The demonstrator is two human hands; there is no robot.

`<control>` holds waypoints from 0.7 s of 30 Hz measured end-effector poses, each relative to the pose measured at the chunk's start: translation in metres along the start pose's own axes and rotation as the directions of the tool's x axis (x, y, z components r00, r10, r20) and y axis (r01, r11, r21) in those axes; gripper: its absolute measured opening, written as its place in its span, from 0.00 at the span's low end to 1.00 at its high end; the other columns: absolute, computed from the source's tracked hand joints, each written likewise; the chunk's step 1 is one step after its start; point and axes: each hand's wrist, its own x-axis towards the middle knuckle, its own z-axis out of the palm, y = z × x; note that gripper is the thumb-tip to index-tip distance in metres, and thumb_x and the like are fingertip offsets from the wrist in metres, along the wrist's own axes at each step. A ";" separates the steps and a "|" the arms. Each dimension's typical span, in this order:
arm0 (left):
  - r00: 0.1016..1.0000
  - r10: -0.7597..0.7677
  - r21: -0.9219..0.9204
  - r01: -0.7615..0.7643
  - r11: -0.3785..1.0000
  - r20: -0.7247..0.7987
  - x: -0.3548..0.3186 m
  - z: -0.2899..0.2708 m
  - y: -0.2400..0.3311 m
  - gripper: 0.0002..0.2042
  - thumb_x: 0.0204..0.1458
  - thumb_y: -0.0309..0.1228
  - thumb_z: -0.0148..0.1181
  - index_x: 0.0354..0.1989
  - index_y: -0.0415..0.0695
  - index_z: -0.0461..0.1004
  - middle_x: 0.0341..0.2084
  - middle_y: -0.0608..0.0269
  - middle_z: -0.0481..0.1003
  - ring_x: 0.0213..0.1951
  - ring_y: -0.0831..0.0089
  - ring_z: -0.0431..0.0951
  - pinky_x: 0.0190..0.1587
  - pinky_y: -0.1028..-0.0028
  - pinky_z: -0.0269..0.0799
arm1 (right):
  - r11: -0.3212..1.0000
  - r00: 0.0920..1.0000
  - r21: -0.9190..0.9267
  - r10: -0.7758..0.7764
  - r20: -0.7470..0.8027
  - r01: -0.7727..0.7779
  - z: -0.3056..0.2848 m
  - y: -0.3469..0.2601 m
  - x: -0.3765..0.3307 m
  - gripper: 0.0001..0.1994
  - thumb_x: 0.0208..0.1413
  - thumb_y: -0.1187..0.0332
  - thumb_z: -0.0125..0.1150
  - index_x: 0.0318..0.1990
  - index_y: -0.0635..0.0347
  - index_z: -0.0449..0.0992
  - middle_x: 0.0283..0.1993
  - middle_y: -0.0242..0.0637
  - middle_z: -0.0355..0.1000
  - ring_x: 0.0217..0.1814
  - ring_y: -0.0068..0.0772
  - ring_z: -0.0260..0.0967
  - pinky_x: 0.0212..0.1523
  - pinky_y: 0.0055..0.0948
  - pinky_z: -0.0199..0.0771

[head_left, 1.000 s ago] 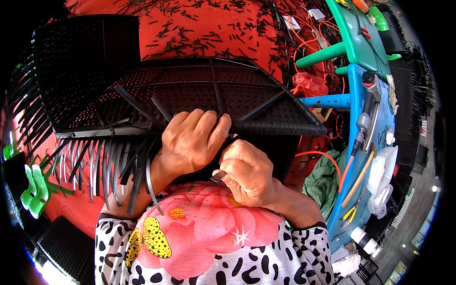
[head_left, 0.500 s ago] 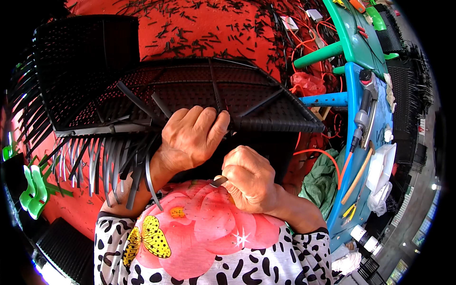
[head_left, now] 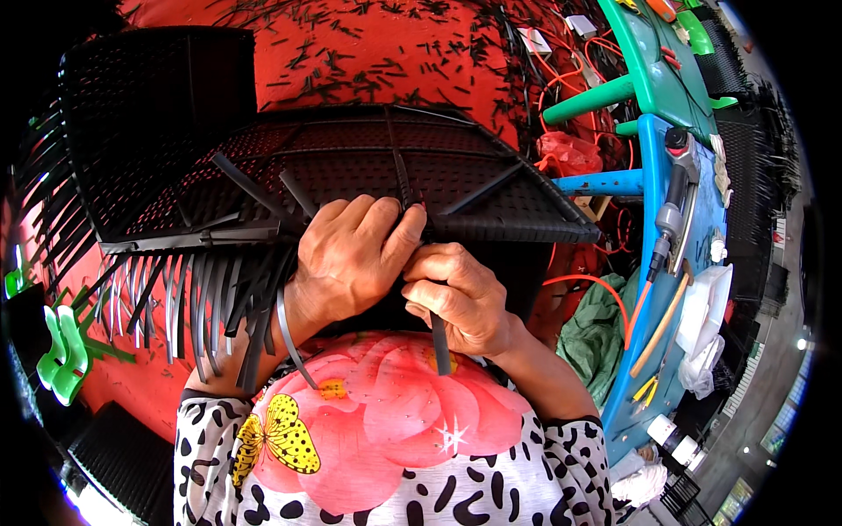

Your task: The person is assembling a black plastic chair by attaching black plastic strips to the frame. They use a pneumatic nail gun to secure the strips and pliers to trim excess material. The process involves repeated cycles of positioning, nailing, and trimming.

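A black woven plastic-rattan furniture piece (head_left: 517,203) lies across in front of me, its near edge level with my hands. My left hand (head_left: 349,252) is closed over that edge, its knuckles up; what the fingertips press on is hidden. Just right of it and a little nearer, my right hand (head_left: 463,301) is closed on a flat black strip (head_left: 441,346), whose free end hangs below the fingers. Left of my left wrist, many loose strip ends (head_left: 180,302) dangle from the edge. A few more strips (head_left: 298,193) stick up from the weave.
On the right, a blue stool (head_left: 627,394) carries a power tool (head_left: 674,197) and a wooden-handled tool (head_left: 658,329). Beyond it stands a green stool (head_left: 647,61). Green cloth (head_left: 589,342) and an orange hose (head_left: 605,282) lie nearby. Strip scraps litter the red floor (head_left: 294,66).
My right hand has moved up and away from my body, close against the left. More of the strip now hangs below its fingers. My left hand stays on the edge.
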 end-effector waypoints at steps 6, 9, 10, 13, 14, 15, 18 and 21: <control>1.000 0.000 0.003 0.000 1.000 -0.007 0.000 -0.001 0.000 0.19 0.42 0.33 0.61 0.44 0.39 0.72 0.28 0.59 0.73 0.25 0.66 0.74 0.25 0.70 0.66 | 0.901 0.962 0.352 0.273 -0.011 -0.252 -0.006 -0.003 -0.004 0.09 0.56 0.68 0.60 0.34 0.66 0.73 0.36 0.44 0.71 0.41 0.42 0.72 0.43 0.33 0.72; 1.000 0.004 0.005 -0.004 1.000 -0.014 0.001 0.000 0.001 0.20 0.41 0.32 0.61 0.44 0.38 0.72 0.28 0.60 0.72 0.24 0.67 0.73 0.24 0.70 0.65 | 0.702 0.886 0.621 0.463 -0.026 -0.349 -0.002 -0.005 -0.006 0.17 0.66 0.61 0.48 0.28 0.64 0.69 0.27 0.36 0.67 0.31 0.28 0.65 0.36 0.25 0.66; 0.999 0.006 0.011 -0.006 1.000 -0.031 0.001 0.002 0.001 0.20 0.41 0.32 0.61 0.44 0.38 0.72 0.28 0.60 0.72 0.24 0.67 0.73 0.24 0.70 0.65 | 0.634 0.842 0.672 0.538 -0.029 -0.382 0.000 -0.009 -0.009 0.18 0.67 0.61 0.47 0.26 0.63 0.68 0.25 0.34 0.65 0.29 0.25 0.62 0.33 0.24 0.64; 0.998 0.020 0.038 -0.018 0.999 -0.066 0.001 0.005 0.002 0.20 0.40 0.32 0.62 0.43 0.38 0.72 0.27 0.60 0.72 0.23 0.68 0.73 0.23 0.71 0.63 | 0.516 0.699 0.720 0.713 -0.061 -0.464 0.007 -0.028 0.003 0.23 0.69 0.60 0.41 0.19 0.59 0.61 0.19 0.33 0.58 0.24 0.26 0.54 0.28 0.27 0.57; 0.997 0.026 0.049 -0.023 0.999 -0.074 0.000 0.005 0.002 0.19 0.40 0.32 0.62 0.43 0.38 0.72 0.27 0.60 0.72 0.23 0.68 0.72 0.22 0.71 0.63 | 0.494 0.676 0.732 0.734 -0.062 -0.469 0.009 -0.032 0.004 0.22 0.69 0.61 0.41 0.19 0.59 0.61 0.19 0.32 0.58 0.24 0.26 0.54 0.29 0.27 0.58; 0.996 0.029 0.052 -0.025 0.998 -0.082 0.000 0.006 0.002 0.19 0.40 0.32 0.62 0.43 0.38 0.72 0.27 0.60 0.72 0.22 0.68 0.72 0.22 0.71 0.63 | 0.473 0.653 0.743 0.754 -0.064 -0.474 0.010 -0.034 0.005 0.22 0.69 0.61 0.41 0.19 0.59 0.60 0.19 0.32 0.58 0.24 0.26 0.54 0.29 0.27 0.58; 0.996 0.033 0.058 -0.028 0.998 -0.083 -0.001 0.006 0.001 0.19 0.40 0.31 0.62 0.43 0.39 0.72 0.27 0.60 0.73 0.22 0.68 0.72 0.22 0.71 0.63 | 0.491 0.660 0.727 0.748 -0.070 -0.480 0.010 -0.039 0.003 0.22 0.69 0.62 0.41 0.20 0.59 0.60 0.19 0.32 0.57 0.24 0.26 0.54 0.29 0.27 0.58; 0.998 0.011 0.039 -0.009 0.999 -0.060 0.000 0.003 0.003 0.20 0.40 0.32 0.63 0.44 0.39 0.72 0.29 0.60 0.73 0.24 0.67 0.74 0.24 0.70 0.65 | 0.568 0.691 0.657 0.716 -0.097 -0.496 0.009 -0.035 0.003 0.21 0.69 0.62 0.40 0.21 0.59 0.60 0.20 0.33 0.58 0.24 0.27 0.55 0.29 0.26 0.58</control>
